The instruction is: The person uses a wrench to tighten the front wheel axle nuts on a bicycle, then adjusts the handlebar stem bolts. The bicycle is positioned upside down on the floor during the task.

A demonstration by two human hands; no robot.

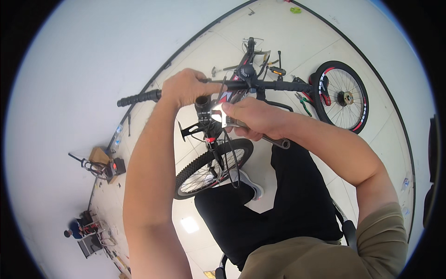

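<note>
In my right hand (254, 117) is a silver adjustable wrench (281, 143), its handle end sticking out below my fingers. The jaws lie beside the black clamp (203, 114) at the front of a bicycle frame; whether they touch it I cannot tell. My left hand (186, 88) is closed around the black handlebar (241, 85), between its left grip (139, 97) and the middle. Beneath my hands, the front wheel (186, 174) with its knobby tyre is attached to the fork. Black cables loop down past the wrench.
A loose wheel (341, 96) lies at the right, near green-handled pliers (304, 106). Farther off lie a hammer (223, 69) and a pedal (278, 71). Bicycle parts and a box (99, 157) stand by the left wall. Another person (74, 229) is at the far left.
</note>
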